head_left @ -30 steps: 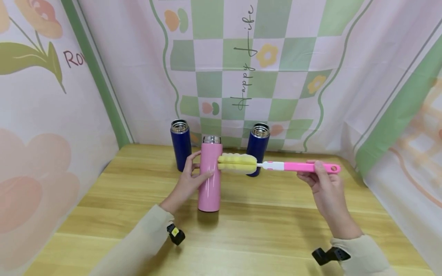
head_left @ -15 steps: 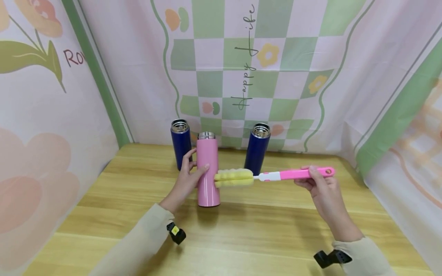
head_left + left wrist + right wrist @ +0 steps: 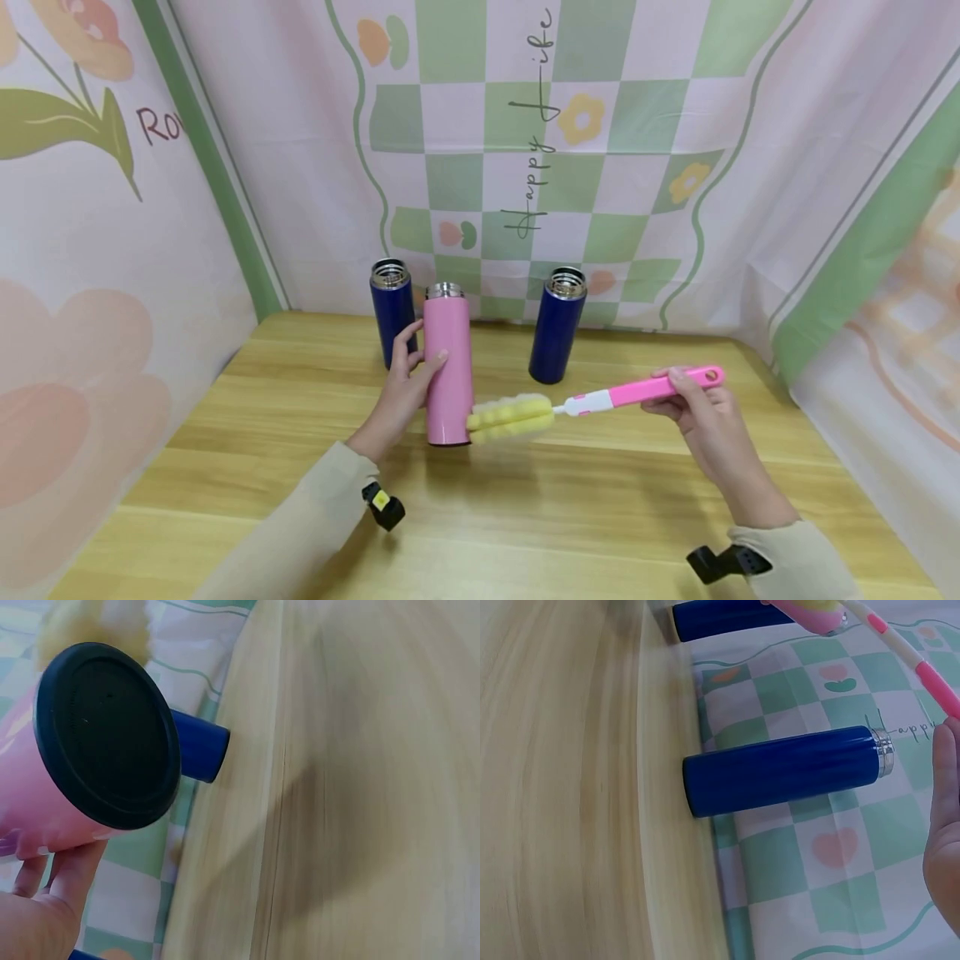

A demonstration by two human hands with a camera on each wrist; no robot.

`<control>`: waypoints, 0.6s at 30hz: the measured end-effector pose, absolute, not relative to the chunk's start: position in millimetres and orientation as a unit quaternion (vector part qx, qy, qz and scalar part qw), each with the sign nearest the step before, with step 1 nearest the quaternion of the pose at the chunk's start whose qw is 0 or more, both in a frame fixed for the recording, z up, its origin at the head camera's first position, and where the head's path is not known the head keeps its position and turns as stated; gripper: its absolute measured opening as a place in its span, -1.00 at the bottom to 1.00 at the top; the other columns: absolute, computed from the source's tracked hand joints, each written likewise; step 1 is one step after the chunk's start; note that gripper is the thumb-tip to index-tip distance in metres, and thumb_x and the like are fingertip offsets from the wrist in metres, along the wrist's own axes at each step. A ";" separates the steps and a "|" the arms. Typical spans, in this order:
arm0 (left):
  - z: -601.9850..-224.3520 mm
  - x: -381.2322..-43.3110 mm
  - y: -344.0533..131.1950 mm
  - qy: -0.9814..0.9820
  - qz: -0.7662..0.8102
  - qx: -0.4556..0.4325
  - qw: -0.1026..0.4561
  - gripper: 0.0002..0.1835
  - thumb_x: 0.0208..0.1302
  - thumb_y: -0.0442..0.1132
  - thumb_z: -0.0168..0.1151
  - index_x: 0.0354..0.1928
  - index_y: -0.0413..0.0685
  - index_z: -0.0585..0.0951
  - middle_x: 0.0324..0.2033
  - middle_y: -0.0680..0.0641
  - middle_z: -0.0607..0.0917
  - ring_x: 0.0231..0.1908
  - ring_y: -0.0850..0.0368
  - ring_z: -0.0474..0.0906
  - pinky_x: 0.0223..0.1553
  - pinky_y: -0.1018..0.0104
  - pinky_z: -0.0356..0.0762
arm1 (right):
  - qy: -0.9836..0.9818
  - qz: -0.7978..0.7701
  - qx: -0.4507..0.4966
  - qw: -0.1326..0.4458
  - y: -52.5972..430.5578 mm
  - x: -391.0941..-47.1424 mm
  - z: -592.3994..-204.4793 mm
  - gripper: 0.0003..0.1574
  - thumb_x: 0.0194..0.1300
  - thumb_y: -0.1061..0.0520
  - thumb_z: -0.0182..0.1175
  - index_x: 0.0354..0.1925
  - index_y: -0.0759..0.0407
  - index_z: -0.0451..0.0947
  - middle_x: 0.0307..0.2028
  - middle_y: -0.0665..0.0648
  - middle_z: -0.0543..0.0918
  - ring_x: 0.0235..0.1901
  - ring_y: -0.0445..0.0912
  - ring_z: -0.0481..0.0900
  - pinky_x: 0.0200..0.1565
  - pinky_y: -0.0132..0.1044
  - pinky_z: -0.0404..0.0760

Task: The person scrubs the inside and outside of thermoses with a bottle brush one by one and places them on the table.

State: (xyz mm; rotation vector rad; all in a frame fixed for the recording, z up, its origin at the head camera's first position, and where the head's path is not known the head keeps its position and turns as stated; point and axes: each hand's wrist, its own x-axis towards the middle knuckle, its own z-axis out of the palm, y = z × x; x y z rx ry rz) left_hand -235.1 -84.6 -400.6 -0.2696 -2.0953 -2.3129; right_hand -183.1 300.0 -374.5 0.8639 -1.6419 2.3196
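Observation:
My left hand (image 3: 401,392) grips a pink thermos flask (image 3: 452,396) around its side, thumb across the front. The flask is lidless, its steel neck at the top. In the left wrist view its black base (image 3: 109,735) shows, raised off the table. My right hand (image 3: 708,425) pinches the pink handle of a bottle brush (image 3: 588,404) near its holed end. The brush lies sideways in the air, and its yellow sponge head (image 3: 513,417) meets the lower right side of the flask. In the right wrist view my right hand (image 3: 946,847) is partly cut off.
Two dark blue thermos flasks stand lidless at the back of the wooden table (image 3: 525,533): a left one (image 3: 392,321), partly behind my left hand, and a right one (image 3: 557,337). A checked curtain (image 3: 517,167) hangs behind them.
The brush has moved down along the flask's side, from upper middle to near its base, and its head now tilts lower. The pink flask has shifted slightly left and up.

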 end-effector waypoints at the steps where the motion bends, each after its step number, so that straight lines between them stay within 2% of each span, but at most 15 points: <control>1: -400.4 -235.3 -84.5 -0.668 -0.740 -0.084 0.003 -0.27 0.45 0.08 0.18 0.50 0.46 0.03 0.21 -0.26 0.48 -0.01 -0.21 0.61 -0.15 -0.07 0.65 | -0.552 0.778 0.287 0.086 300.4 -182.8 -374.2 -0.59 0.58 0.37 -0.20 -0.07 0.48 0.61 -0.21 0.27 0.74 -0.19 -0.03 0.75 -0.12 -0.25 0.66; 8: -399.4 -233.1 -82.4 -0.664 -0.745 -0.069 -0.013 -0.29 0.48 0.10 0.12 0.50 0.43 0.00 0.21 -0.26 0.50 0.05 -0.20 0.59 -0.09 -0.10 0.62 | -0.559 0.780 0.265 0.098 299.3 -181.3 -373.9 -0.62 0.59 0.34 -0.19 -0.05 0.55 0.56 -0.22 0.27 0.72 -0.20 -0.03 0.74 -0.12 -0.26 0.67; 18: -406.6 -229.8 -78.9 -0.673 -0.733 -0.088 -0.040 -0.29 0.51 0.04 0.05 0.53 0.28 -0.03 0.17 -0.31 0.50 0.02 -0.13 0.58 -0.10 -0.03 0.61 | -0.566 0.777 0.244 0.126 294.2 -183.1 -373.4 -0.65 0.61 0.28 -0.16 -0.02 0.43 0.55 -0.20 0.23 0.68 -0.19 -0.06 0.71 -0.06 -0.28 0.64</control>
